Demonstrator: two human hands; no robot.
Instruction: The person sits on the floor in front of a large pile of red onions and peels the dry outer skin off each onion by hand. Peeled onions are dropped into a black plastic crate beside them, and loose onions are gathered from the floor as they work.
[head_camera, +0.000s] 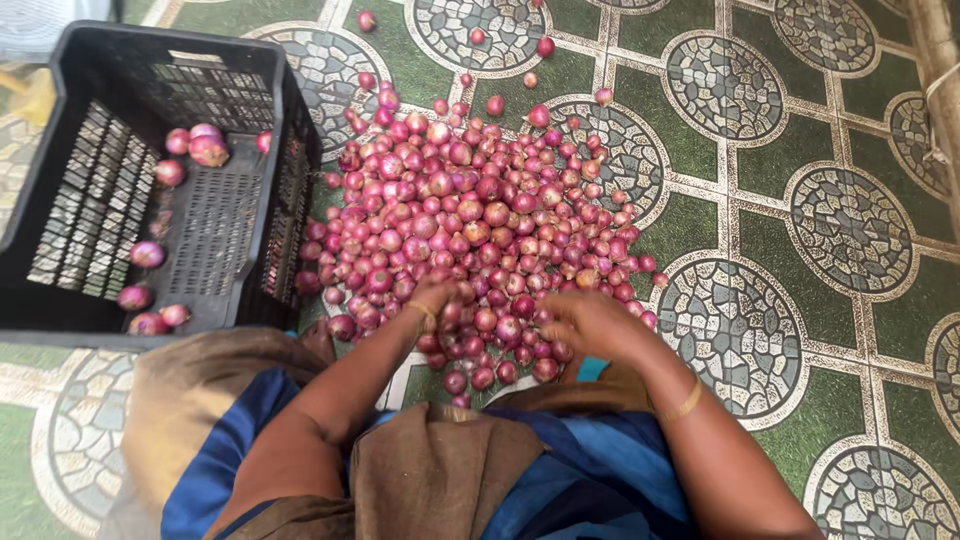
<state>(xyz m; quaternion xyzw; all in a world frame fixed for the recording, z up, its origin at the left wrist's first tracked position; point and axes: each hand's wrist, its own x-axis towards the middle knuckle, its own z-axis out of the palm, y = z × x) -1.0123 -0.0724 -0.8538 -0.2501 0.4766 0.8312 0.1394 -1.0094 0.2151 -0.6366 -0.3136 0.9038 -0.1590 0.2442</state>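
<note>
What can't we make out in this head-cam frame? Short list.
- Left hand, head view: fingers are motion-blurred among the onions; whether it grips one is unclear.
- Right hand, head view: seen from the back, so its palm and any hold are hidden.
- Black crate: the left side is cut off by the frame edge.
- Onions under the top layer: covered by the pile itself.

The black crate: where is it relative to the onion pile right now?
In the head view the black crate sits on the patterned floor at upper left, beside the onion pile, just beyond the person's left hand.
</note>
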